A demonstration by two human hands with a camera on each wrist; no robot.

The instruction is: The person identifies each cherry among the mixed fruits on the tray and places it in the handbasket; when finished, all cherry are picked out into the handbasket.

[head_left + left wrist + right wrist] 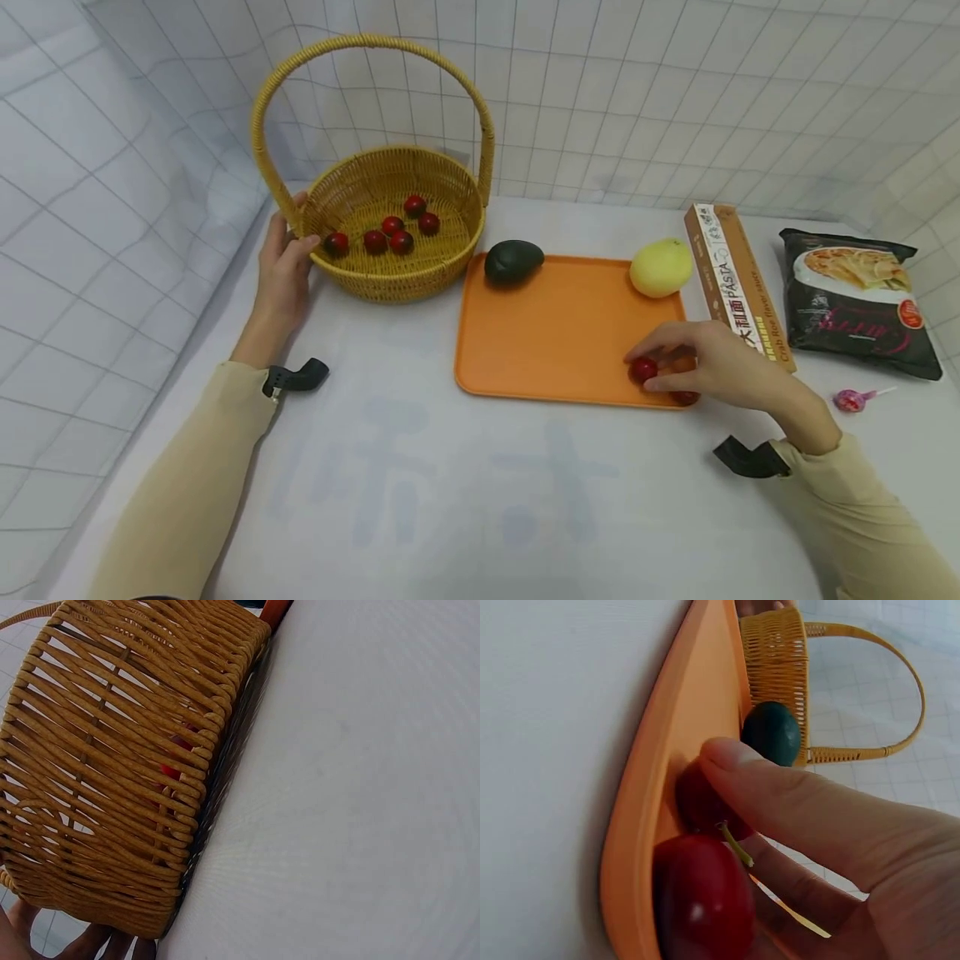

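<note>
My left hand [288, 271] grips the left side of a yellow wicker basket [390, 289], near the foot of its tall handle. Fingers show under the basket's edge in the left wrist view. Several dark red cherries [375, 242] lie inside the basket. Over the right front corner of an orange tray [547, 350], my right hand [720, 367] pinches a cherry [642, 369] between thumb and fingers; its green stem shows in the right wrist view. Another cherry [705, 900] lies in that corner, partly under the hand in the head view.
A dark green avocado [513, 262] sits at the tray's back left corner and a yellow fruit [661, 267] at its back right. Right of the tray lie a long pasta box [738, 283], a black food bag [858, 304] and a wrapped lollipop [851, 401]. Tiled-pattern sheeting [600, 100] stands behind.
</note>
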